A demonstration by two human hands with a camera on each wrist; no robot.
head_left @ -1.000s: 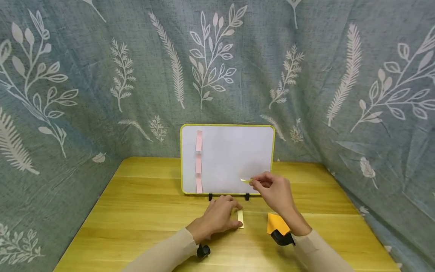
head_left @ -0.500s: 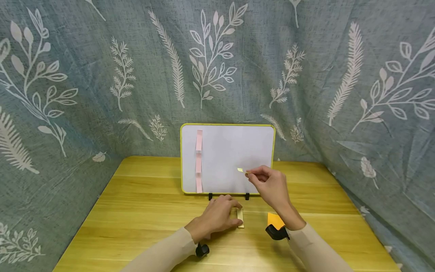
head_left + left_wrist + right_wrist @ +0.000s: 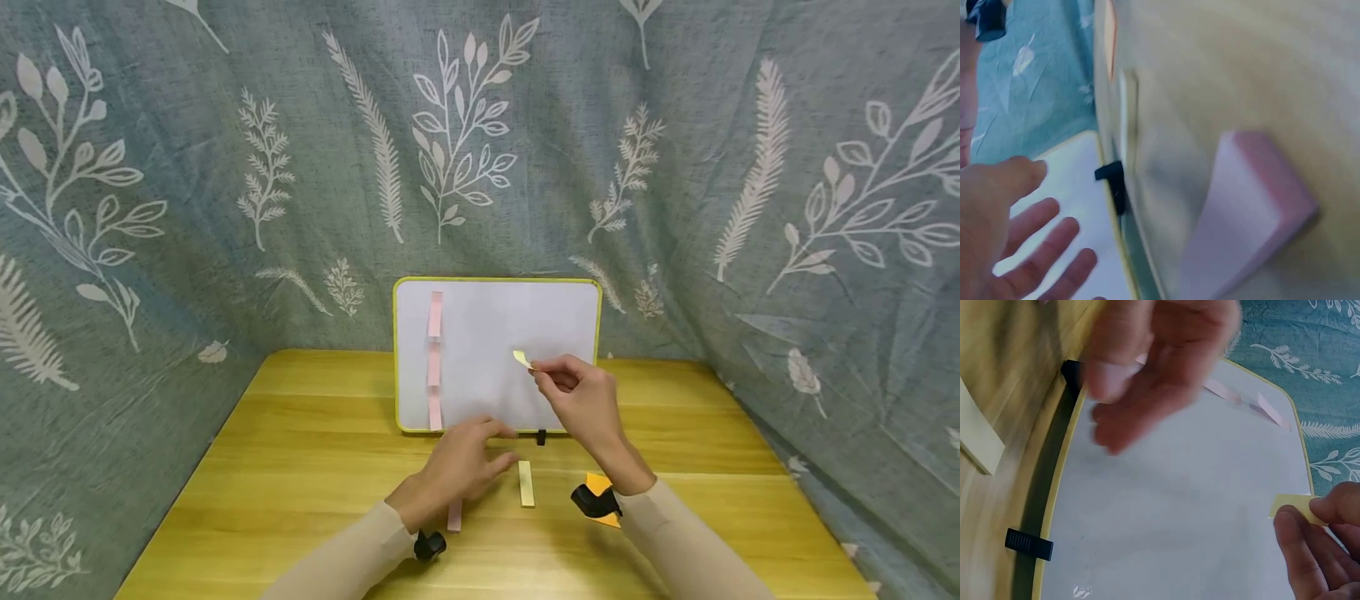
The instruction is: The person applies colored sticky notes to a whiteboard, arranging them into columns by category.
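My right hand (image 3: 588, 404) pinches a small yellow sticky note (image 3: 521, 357) by one end, between thumb and fingers, in front of the whiteboard (image 3: 480, 358). In the right wrist view that note (image 3: 1288, 502) looks slightly curled. My left hand (image 3: 461, 462) hovers over the table with fingers apart and holds nothing. Just right of it lies a narrow yellow sticky note pad (image 3: 527, 485). Beneath its wrist, a pink sticky note pad (image 3: 454, 518) is partly hidden; the left wrist view shows this pink pad (image 3: 1241, 212) up close.
Three pink sticky notes (image 3: 435, 364) run in a column down the board's left side. Black stand feet (image 3: 542, 437) support its lower edge. An orange sticky note pad (image 3: 597, 481) lies partly behind the right wrist's black camera (image 3: 592, 501). Patterned cloth (image 3: 480, 167) encloses the wooden table.
My right hand has moved up and left across the board with the yellow note. My left hand has let go of the yellow pad and drawn back to the left.
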